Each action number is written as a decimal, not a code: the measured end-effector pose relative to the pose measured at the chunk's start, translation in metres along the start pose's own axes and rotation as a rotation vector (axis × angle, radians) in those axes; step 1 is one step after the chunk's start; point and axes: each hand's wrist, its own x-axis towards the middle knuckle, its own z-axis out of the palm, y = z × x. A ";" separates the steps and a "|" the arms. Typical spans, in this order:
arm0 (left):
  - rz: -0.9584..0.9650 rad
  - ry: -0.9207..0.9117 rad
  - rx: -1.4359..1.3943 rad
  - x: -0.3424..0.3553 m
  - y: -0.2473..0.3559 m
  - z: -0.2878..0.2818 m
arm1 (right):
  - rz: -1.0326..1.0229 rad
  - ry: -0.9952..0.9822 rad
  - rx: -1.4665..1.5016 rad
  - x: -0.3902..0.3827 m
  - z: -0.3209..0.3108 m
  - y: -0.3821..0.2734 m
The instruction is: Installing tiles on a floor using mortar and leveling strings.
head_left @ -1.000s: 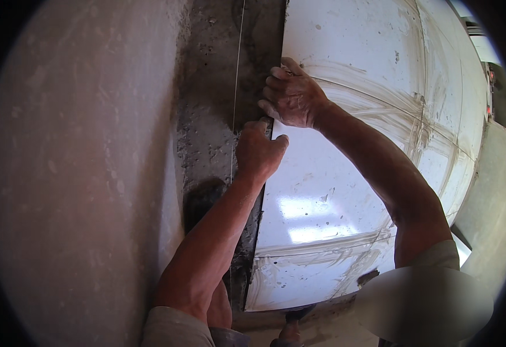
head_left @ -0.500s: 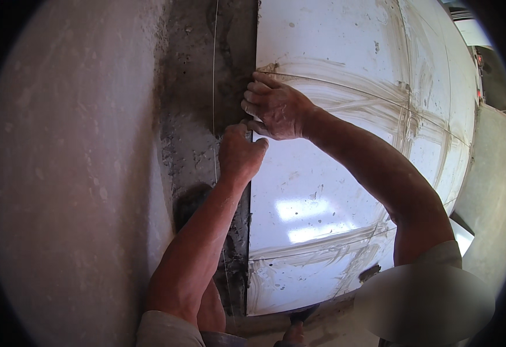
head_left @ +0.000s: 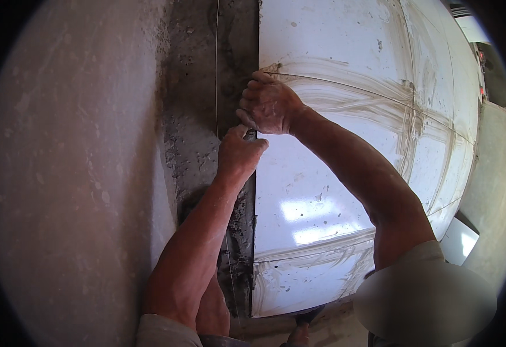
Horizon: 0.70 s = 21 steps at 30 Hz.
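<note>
1. Convention: clock face centred on the view, 12 at the top edge.
2. Left hand [head_left: 238,153]: just off centre toward 11. Thumb out over the near edge of a white tile [head_left: 311,173], fingers bent beside that edge. A small gap shows between thumb and forefinger; fingertips hidden, cannot tell if anything is held.
3. Right hand [head_left: 271,107]: at 1 o'clock from the left hand, close to it. Fingers loosely curled over the same edge, tips out of sight; firm hold cannot be confirmed.
4. Tile location: from centre toward 3, under both hands' edge line.
5. Done, as judged: neighbouring tiles sit edge to edge, a seam [head_left: 342,85] running toward 2.
6. Unfinished, as judged: brown smears [head_left: 351,104] unwiped toward 2; rough grey strip [head_left: 192,110] uncovered toward 11, between tile edge and pale wall [head_left: 79,162] at 9.
7. Thin string [head_left: 216,75] runs along the strip from 11 toward 6, passing behind the left forearm.
8. Separate pale panel [head_left: 459,240] between 3 and 4.
</note>
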 end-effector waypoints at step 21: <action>-0.087 -0.071 -0.085 -0.002 0.007 0.000 | 0.075 -0.228 -0.040 0.014 0.000 0.002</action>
